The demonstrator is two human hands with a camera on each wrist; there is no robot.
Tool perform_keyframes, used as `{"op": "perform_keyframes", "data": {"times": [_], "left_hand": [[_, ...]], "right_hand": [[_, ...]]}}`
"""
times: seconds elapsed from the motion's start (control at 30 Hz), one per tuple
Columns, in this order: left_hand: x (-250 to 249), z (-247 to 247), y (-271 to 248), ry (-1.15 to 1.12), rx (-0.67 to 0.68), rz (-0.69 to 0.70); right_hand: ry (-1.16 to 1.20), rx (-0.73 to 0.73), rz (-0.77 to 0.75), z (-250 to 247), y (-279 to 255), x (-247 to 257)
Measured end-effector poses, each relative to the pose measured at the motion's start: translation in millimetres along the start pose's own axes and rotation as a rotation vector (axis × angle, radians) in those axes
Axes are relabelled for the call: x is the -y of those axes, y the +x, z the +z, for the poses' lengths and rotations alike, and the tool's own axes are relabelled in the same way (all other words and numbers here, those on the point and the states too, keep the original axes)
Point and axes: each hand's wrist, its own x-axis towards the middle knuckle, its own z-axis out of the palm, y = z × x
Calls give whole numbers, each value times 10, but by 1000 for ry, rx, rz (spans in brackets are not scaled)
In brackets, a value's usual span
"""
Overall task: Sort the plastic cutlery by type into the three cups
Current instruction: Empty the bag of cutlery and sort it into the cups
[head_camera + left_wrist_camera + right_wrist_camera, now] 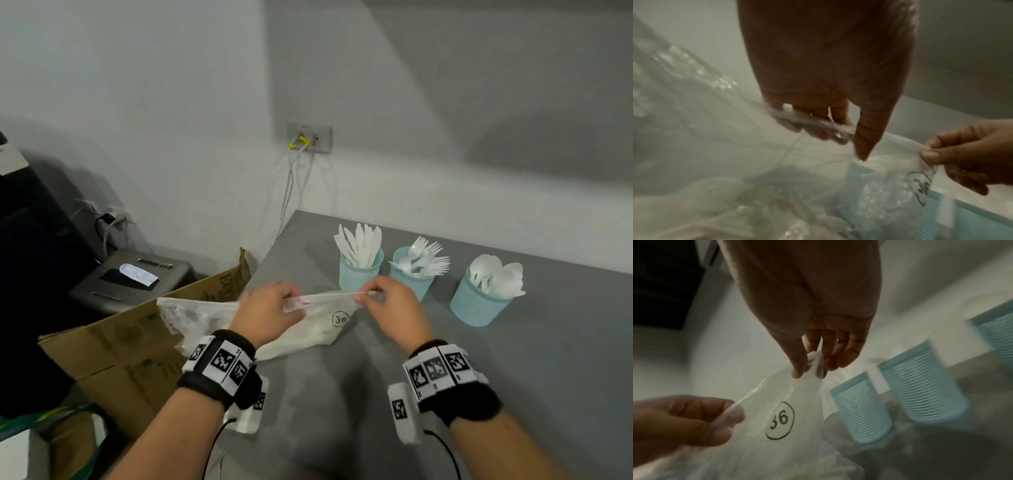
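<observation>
Three light-blue ribbed cups stand in a row on the grey table. The left cup holds white knives, the middle cup forks, the right cup spoons. In front of them both hands hold up a clear plastic bag marked "36". My left hand grips the bag's top edge at the left, and its fingers curl round the plastic. My right hand pinches the same edge at the right between thumb and fingers. The bag's contents are blurred.
An open cardboard box stands at the table's left edge, under the bag's tail. Beyond it sits a grey device with a phone on top. White cables hang from a wall socket behind the table.
</observation>
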Motion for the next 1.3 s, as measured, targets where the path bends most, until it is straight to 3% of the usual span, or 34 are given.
{"op": "perform_keyframes", "data": {"times": [0.1,0.27,0.47,0.67,0.83,0.97,1.17,1.3], "left_hand": [[-320,123,101,-129,-27,119],[-901,286,218,-144,-45,325],[-1614,725,134,-228,144,514],[-1985,886,56,-347,139,541],[-1945,916,48,-349,115,520],[-1758,806,98,-239,-1,473],[-827,397,223,-31,-203,249],[-261,70,186,27,-309,106]], "right_hand": [[167,-149,85,-296,-203,-190],[361,-366,132,-857,-550,-478],[346,-436,167,-984,-829,-717],[262,-492,155,-980,-899,-760],[148,-456,142,-943,-885,-787],[78,-456,212,-950,-844,-780],[125,-527,380,-1150,-851,-881],[156,-558,398,-1202,-826,-1011]]}}
